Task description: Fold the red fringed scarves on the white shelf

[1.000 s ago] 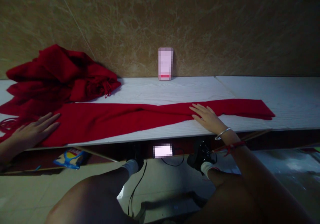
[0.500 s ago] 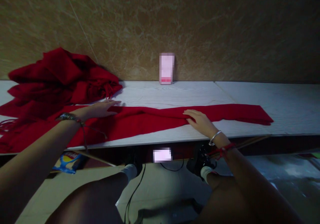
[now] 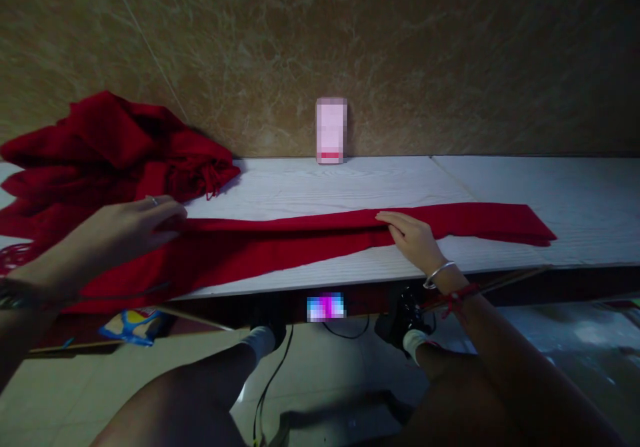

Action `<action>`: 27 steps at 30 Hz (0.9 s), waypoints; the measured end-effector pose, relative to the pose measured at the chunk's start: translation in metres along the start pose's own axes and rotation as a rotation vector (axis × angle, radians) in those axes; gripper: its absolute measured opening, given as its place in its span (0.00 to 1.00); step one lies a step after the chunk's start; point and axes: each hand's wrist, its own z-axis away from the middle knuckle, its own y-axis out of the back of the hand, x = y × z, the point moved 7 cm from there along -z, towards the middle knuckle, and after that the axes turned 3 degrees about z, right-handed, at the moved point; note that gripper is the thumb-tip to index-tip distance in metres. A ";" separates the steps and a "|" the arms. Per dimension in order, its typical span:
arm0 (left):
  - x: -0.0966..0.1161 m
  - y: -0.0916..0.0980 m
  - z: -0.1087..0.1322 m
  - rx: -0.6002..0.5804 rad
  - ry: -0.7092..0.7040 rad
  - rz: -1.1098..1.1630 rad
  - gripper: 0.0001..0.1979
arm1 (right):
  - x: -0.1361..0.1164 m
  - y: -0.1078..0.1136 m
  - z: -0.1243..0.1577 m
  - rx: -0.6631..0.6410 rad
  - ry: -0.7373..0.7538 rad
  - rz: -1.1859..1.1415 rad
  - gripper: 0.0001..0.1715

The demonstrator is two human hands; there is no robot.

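A long red scarf (image 3: 300,244) lies across a white wood-grain board, in a narrow strip with a lengthwise fold. Its flat end points right; the left part is wider. My left hand (image 3: 143,224), with a ring on it, is closed on the scarf's upper edge and lifts it a little; its fingertips are partly hidden. My right hand (image 3: 413,234) pinches the folded edge farther right, thumb below and fingers on top. Behind my left hand lies a crumpled heap of red fringed cloth (image 3: 110,134).
A pink phone-like object (image 3: 331,130), blurred out, leans on the brown marbled wall (image 3: 400,54) behind the white board (image 3: 590,214). Below the board's front edge are a blue packet (image 3: 133,327), a small blurred bright screen (image 3: 326,307), black cables (image 3: 270,377) and my shoes.
My left hand has moved left and closed from lying flat to gripping the scarf's edge. The upper edge is now pulled straighter. My right hand has shifted slightly right along the fold.
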 end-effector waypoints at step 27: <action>-0.002 -0.030 0.004 0.035 0.119 -0.208 0.26 | 0.002 -0.017 0.004 -0.173 0.029 -0.023 0.27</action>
